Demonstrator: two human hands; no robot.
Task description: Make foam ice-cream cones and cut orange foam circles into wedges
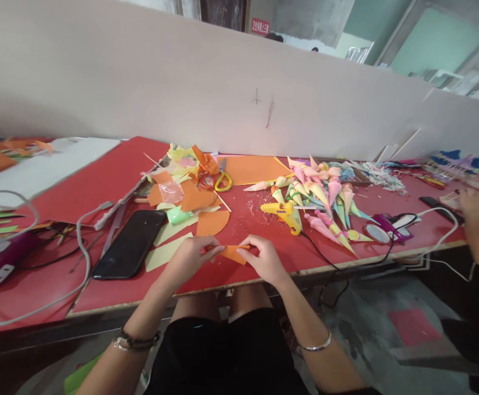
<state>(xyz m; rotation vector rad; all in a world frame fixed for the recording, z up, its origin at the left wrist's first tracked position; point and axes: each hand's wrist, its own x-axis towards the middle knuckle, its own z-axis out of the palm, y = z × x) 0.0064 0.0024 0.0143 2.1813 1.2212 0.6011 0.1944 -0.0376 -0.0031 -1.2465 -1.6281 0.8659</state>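
Note:
Between my two hands is a small piece of orange paper (235,254), held just above the front of the red table (247,219). My left hand (196,253) pinches its left end, and my right hand (261,257) grips the right end between thumb and fingers. Beyond them lies a rounded orange paper cut-out (213,223). Pale yellow paper pieces (167,252) lie left of my left hand. To the right of my right hand rests a yellow glue gun (285,215), its black cord running over the table edge.
A black phone (130,244) lies at left. Scissors with yellow and red handles (223,180) sit near orange sheets. Several pastel paper cones (321,192) are heaped at right, beside a purple power strip (391,227). A co-worker's hand (474,204) is at far right. A partition (181,82) stands behind.

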